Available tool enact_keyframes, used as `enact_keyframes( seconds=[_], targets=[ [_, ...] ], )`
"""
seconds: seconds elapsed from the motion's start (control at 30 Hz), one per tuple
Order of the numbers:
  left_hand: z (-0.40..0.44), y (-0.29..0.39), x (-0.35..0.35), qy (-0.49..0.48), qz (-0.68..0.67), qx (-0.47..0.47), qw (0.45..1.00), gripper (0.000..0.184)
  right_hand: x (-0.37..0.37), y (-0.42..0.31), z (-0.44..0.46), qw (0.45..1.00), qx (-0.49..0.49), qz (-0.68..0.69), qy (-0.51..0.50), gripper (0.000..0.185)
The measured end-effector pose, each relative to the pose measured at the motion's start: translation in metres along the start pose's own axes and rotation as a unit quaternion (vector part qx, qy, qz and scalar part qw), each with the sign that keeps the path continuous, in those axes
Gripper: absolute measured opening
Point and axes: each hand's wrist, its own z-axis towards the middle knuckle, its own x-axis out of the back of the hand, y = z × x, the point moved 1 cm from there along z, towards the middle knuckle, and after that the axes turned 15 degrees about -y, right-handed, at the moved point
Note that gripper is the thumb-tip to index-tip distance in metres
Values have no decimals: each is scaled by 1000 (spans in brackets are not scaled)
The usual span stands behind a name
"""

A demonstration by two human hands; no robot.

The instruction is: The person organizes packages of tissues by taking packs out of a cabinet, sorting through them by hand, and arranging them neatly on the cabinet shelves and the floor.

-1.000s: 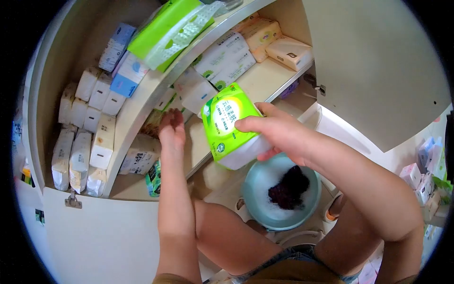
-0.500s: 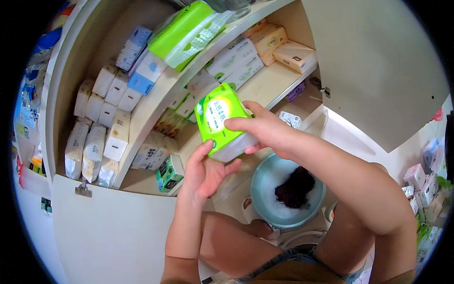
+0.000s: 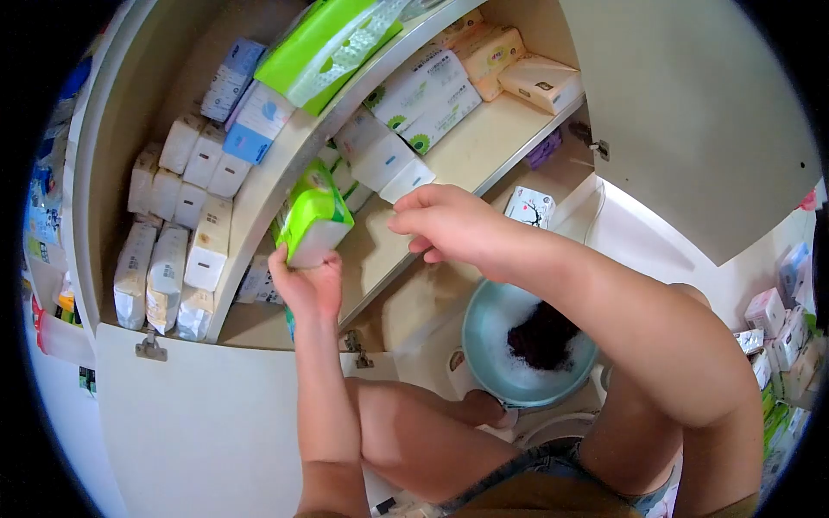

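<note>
My left hand (image 3: 309, 287) grips the near end of a bright green tissue pack (image 3: 316, 211), which is tilted inside the middle shelf space of the cabinet. My right hand (image 3: 445, 224) is apart from the pack, over the shelf's front edge, with loosely bent fingers and nothing in them. Just beyond its fingertips lies a white tissue pack (image 3: 371, 151) on the shelf. Larger white packs with green flower prints (image 3: 423, 95) stand farther back, beside orange tissue packs (image 3: 490, 56).
A light blue basin (image 3: 471, 345) with suds and a dark cloth (image 3: 542, 338) stands below my right arm. The upper shelf (image 3: 285, 147) carries several white and blue packs and a big green bundle (image 3: 324, 52). Cabinet doors hang open at right (image 3: 691, 112) and lower left (image 3: 207, 423).
The green tissue pack has moved left into the shelf, carried by my left hand. My right hand has let go of it. A white tissue pack behind it now shows more fully.
</note>
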Motion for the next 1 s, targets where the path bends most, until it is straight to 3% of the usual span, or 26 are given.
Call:
enact_keyframes(
  seconds=[0.07, 0.17, 0.5, 0.57, 0.63, 0.77, 0.83, 0.93, 0.97, 1.0],
  targets=[
    [19, -6, 14, -18, -20, -5, 1000, 32, 0, 5, 6, 996, 55, 23, 72, 22],
    [50, -16, 24, 8, -39, -74, 996, 28, 5, -1, 3, 1000, -12, -5, 18, 27],
    [68, -19, 7, 25, -78, -162, 983, 26, 7, -4, -1, 999, -10, -34, 29, 24],
    [77, -20, 13, 23, -72, -187, 979, 26, 7, 0, 2, 997, 38, -1, 69, 21],
    [95, -22, 34, 39, 4, -181, 983, 27, 6, -1, 1, 997, 34, -1, 73, 21],
    [114, -23, 31, 123, 8, -174, 977, 30, 6, -4, -5, 998, 11, 13, 62, 23],
    [136, -23, 57, 144, 147, -159, 966, 24, 7, -3, -5, 997, 4, 10, 74, 23],
    [133, -17, 24, 203, 211, -128, 948, 28, 16, -3, -9, 998, -14, -11, 59, 23],
    [132, -17, 19, 203, 210, -128, 948, 28, 19, -3, -10, 999, -29, -30, 31, 23],
    [131, -17, 13, 144, 214, -122, 958, 32, 20, -4, -12, 999, -29, -32, 32, 23]
  ],
)
